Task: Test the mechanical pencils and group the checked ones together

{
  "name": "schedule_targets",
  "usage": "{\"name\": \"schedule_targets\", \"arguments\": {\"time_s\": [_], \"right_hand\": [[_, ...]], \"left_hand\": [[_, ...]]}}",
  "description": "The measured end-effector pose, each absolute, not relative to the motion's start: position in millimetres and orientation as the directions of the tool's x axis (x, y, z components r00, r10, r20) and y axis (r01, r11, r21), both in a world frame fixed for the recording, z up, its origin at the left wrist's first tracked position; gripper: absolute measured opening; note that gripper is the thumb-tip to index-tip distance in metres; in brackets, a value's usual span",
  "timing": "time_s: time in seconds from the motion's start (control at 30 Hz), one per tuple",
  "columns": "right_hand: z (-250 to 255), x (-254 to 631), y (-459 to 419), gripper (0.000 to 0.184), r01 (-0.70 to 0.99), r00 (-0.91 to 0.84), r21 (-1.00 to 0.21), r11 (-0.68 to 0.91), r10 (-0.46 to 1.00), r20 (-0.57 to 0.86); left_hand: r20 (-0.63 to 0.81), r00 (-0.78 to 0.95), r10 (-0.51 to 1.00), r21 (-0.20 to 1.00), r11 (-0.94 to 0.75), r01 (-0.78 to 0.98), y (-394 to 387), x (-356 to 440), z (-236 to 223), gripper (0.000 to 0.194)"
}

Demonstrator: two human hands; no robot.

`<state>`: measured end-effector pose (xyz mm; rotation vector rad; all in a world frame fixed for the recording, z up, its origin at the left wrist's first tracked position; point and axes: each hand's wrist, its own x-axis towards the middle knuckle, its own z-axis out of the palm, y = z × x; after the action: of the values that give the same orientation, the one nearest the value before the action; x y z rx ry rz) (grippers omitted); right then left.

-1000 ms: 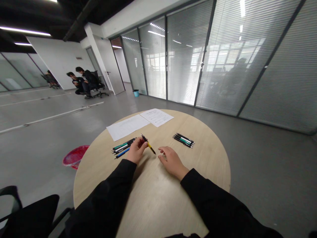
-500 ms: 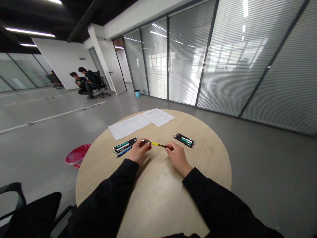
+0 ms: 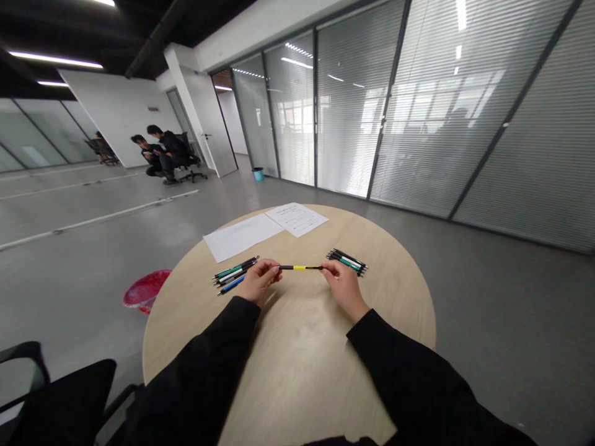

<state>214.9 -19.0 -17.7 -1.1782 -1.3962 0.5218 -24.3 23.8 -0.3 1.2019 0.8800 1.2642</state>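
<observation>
A yellow and black pen [image 3: 300, 267] is stretched level between my two hands, above the wooden table. My left hand [image 3: 260, 282] pinches its left end at the dark grip. At the other end, the fingertips of my right hand [image 3: 341, 282] close on the black tip. Beside my left hand lies a group of pens [image 3: 230, 275] in green, white, black and blue, partly covered by that hand. Just behind my right hand rests a second group of pens [image 3: 348, 260], black, white and green.
Two printed paper sheets [image 3: 246, 236] lie toward the far edge of the round table [image 3: 297, 371]. A red basket [image 3: 146, 290] stands on the floor at the left, near a black chair [image 3: 69, 396]. Two people sit in the background by an open door.
My right hand has moved right, and the pen has slid out of my left fingers toward the right. More of its dark grip end now lies inside the gap between my hands.
</observation>
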Motion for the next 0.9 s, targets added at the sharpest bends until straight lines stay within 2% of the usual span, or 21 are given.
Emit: {"name": "schedule_targets", "arguments": {"time_s": [0.2,0.9], "right_hand": [[-22.8,217.4,-15.7,0.016,0.321,0.214,-0.871,0.373,0.867,0.450],[-27.5,222.2,-12.0,0.020,0.317,0.235,-0.875,0.365,0.864,0.445]], "left_hand": [[0.166,0.163,0.973,0.970,-0.132,-0.202,25.6,-24.2,-3.4,0.031],[0.149,0.138,0.979,0.979,-0.126,-0.163,23.6,-22.3,-2.7,0.035]]}}
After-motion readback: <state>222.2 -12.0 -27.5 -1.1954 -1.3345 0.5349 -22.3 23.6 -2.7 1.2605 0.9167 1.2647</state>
